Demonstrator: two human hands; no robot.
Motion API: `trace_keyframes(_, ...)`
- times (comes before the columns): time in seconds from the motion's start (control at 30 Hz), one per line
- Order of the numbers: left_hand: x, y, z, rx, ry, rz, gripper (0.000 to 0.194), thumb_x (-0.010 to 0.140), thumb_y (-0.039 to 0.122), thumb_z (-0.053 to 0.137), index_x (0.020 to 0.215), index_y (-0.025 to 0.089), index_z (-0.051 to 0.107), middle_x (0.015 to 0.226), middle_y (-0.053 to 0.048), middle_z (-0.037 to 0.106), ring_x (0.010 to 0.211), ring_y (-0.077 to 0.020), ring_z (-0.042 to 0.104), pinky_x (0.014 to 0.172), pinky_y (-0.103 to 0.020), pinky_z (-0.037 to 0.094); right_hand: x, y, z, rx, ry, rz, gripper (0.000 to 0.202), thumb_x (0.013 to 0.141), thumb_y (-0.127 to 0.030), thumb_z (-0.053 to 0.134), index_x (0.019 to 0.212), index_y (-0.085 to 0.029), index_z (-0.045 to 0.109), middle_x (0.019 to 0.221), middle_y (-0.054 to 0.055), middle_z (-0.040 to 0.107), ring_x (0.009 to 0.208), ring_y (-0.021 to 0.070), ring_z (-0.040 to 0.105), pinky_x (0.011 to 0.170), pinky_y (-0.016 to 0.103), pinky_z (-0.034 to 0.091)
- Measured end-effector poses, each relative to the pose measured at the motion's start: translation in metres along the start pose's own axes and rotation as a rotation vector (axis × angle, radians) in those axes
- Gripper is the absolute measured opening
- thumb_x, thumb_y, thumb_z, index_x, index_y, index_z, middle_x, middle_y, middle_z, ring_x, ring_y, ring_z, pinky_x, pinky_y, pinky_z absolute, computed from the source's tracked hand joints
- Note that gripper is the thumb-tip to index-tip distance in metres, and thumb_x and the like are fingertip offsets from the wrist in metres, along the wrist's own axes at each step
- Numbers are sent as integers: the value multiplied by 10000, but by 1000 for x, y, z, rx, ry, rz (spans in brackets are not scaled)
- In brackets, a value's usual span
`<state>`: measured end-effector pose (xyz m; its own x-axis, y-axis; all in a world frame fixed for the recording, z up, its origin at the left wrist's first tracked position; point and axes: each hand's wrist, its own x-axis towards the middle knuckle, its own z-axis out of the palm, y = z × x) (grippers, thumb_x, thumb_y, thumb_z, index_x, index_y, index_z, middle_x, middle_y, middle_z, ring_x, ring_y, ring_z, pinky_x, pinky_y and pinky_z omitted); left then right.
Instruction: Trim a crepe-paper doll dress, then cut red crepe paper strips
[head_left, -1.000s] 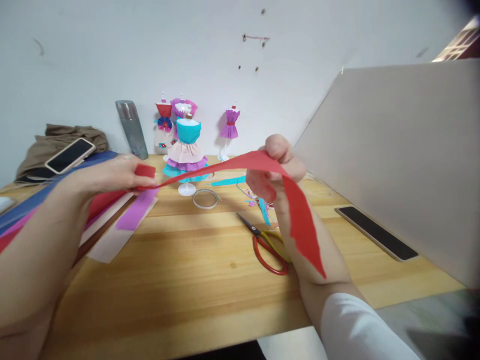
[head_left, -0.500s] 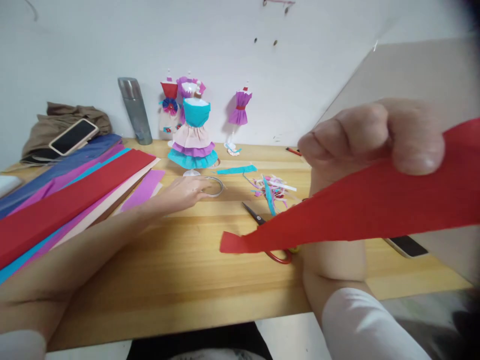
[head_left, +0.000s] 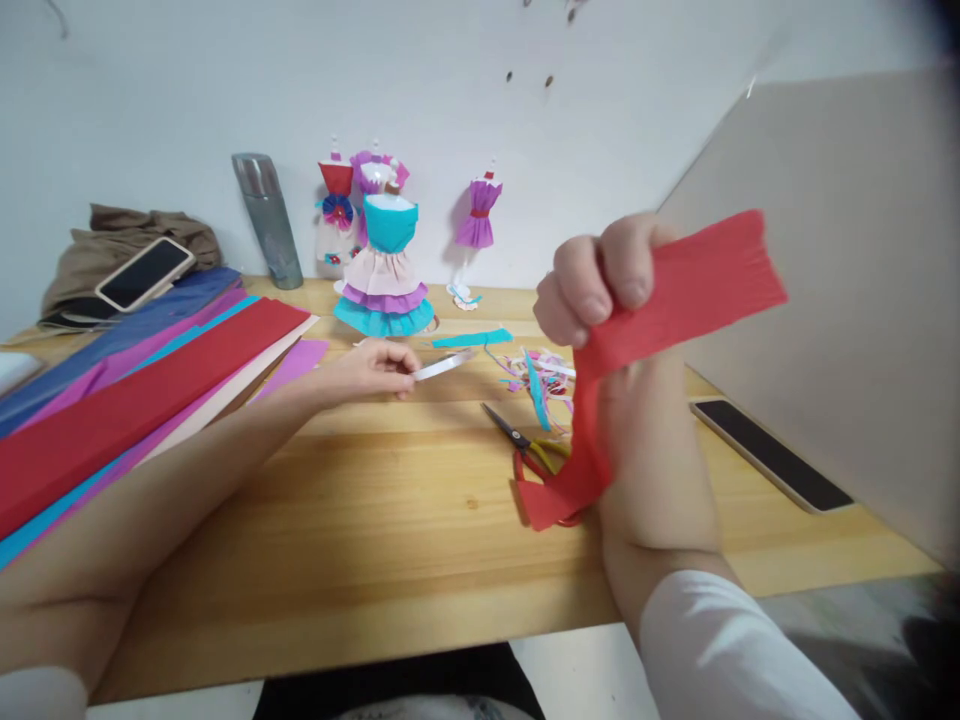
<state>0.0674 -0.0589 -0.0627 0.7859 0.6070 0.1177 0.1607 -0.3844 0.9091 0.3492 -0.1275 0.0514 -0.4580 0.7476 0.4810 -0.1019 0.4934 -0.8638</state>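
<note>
Raised above the table's right half, my right hand [head_left: 600, 275] grips a red crepe-paper strip [head_left: 705, 285]; one end sticks out to the right and the other hangs down over the scissors' handles. My left hand [head_left: 375, 368] pinches a roll of tape [head_left: 444, 366] by its edge, tilted just over the table. The scissors [head_left: 517, 432] lie partly open, their handles partly hidden by the strip. Behind my left hand stands a small dress form [head_left: 391, 225] in a teal, pink and purple ruffled dress.
Folded coloured paper [head_left: 165, 400] covers the left side. A steel bottle [head_left: 268, 220], more dress forms [head_left: 480, 215] and paper scraps [head_left: 551, 375] stand or lie behind. Phones rest on the cloth pile [head_left: 146, 275] and at right [head_left: 772, 455].
My left hand has lifted the tape roll off the table and tilted it. My right hand has moved left and away from the camera, and the red strip now hangs bent.
</note>
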Motion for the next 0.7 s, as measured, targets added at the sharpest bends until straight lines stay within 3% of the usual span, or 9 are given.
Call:
trace_keyframes(0.07,-3,7,-4,-161,-10,-13,264,782,409,810,828,157,748,777,-61,707,703,-170,658,679,-276,537,-1,9,-5,24,-65,-32,681,680,-680,851,497,-234,370,549,-25,427,538,148,550,573,332,529)
trace_keyframes(0.27,-5,9,-14,-454,40,76,337,699,451,846,751,123,787,858,-134,725,704,-187,652,615,-285,537,-4,17,-19,61,-380,141,613,715,-710,835,558,-233,483,554,-33,464,440,112,512,511,323,544)
trace_keyframes(0.33,-5,7,-19,-475,54,86,355,695,468,835,728,118,787,856,-145,722,690,-188,644,592,-289,519,-5,16,-15,53,-363,175,607,710,-743,824,571,-237,518,556,-22,487,429,109,494,474,306,519)
trace_keyframes(0.47,-6,7,-25,-480,92,118,382,671,503,834,670,125,778,796,-143,700,653,-185,614,537,-286,462,0,17,4,-38,-168,200,547,664,-689,879,602,-230,587,691,44,635,553,154,584,488,298,524)
trace_keyframes(0.57,-8,14,-26,-446,121,133,374,656,498,835,620,133,764,744,-138,680,658,-196,610,536,-289,443,9,19,16,-73,-210,234,493,699,-638,886,691,-201,656,840,82,732,736,194,698,613,296,585)
trace_keyframes(0.7,-8,20,-25,-413,154,143,352,633,491,824,577,156,731,679,-120,668,594,-178,549,525,-300,424,16,19,22,-30,-273,340,543,706,-664,879,838,-178,677,764,66,743,724,210,746,622,283,601)
